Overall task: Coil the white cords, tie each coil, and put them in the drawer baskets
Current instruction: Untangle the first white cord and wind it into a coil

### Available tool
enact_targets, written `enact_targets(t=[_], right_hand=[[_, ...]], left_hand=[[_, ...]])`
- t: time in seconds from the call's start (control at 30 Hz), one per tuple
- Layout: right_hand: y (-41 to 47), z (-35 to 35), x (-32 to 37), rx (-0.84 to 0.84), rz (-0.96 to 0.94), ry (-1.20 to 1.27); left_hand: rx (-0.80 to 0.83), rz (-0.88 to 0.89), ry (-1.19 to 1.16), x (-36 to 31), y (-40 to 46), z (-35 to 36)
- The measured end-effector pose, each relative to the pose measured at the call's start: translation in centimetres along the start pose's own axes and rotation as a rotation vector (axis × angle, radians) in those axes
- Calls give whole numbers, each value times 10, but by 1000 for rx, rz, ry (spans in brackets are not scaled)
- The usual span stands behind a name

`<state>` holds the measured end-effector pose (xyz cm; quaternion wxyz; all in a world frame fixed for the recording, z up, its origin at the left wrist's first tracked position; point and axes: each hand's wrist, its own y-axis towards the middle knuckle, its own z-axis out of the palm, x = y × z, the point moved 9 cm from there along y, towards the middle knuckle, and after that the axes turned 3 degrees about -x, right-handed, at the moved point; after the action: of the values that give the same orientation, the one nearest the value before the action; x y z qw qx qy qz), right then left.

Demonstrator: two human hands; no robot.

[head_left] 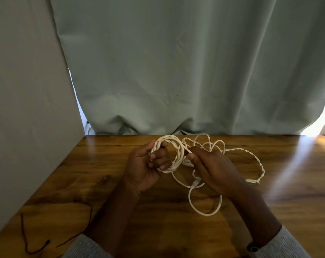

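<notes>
Coiling under way, first cord, judging by the loops gathered so far. Left hand (146,164) curled round a small coil (170,155) of white cord, thumb on the far rim, fingers hooked through the middle, coil held upright just above the table (65,183). Right hand (211,170) pinching the running strand just beside the coil, on its right side, thumb and forefinger closed on it.

Rest of the white cord (251,161) lying loose on the wood beyond and to the right of the right hand, in several sloppy loops, one large loop (204,203) nearer, partly under the right wrist. Possibly a plug near that wrist; too blurred to be sure.

Next, probably: feeding another turn onto the coil, drawing slack through the right hand, keeping loops even and untangled. Snag likely where the loose loops cross.

Dark thread (27,239) lying at the near left corner of the table, well apart from both hands, perhaps for tying. No tying begun. Drawer baskets not in view.
</notes>
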<state>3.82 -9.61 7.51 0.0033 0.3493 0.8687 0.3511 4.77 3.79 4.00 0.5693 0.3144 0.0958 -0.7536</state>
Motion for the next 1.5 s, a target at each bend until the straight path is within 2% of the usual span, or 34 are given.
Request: enact_targets(t=[0.1,0.23,0.37,0.47,0.67,0.83,0.97,1.03,1.13,1.23,1.27,1.33,1.4,1.47,1.5], right_hand=[[0,7,2,-14,4,-220],[-2,16,11,-36,13,-378],[-3,38,13,172,122,-446],[-2,50,18,276,125,-516],[-1,50,29,280,68,-561],[-1,54,34,250,1,-652],[-3,56,45,220,-60,-545],[-4,56,49,218,-99,-556],[-5,53,56,234,-205,-481],[-8,52,56,356,-274,-342],[-8,46,56,343,-288,-268],[-7,35,55,311,-280,-128],[-5,26,50,267,-241,8],[-2,8,45,141,-219,46],[0,0,40,83,-174,56]], left_hand=[[-10,39,-9,-7,0,-1],[-23,81,-38,-12,2,3],[-112,171,-50,-25,3,-2],[-172,222,-16,-32,6,-10],[-388,335,273,-35,5,-26],[-552,426,398,-34,0,-31],[-664,421,637,-24,-7,-25],[-648,387,905,-16,-7,-18],[-525,356,1245,-5,-3,-6],[-398,195,1285,3,0,-13],[-367,106,1255,7,1,-20],[-312,-42,1200,19,1,-25],[-243,-140,1295,29,0,-22],[-226,-130,1322,32,-2,-15],[-237,-120,1256,32,-4,-12]])
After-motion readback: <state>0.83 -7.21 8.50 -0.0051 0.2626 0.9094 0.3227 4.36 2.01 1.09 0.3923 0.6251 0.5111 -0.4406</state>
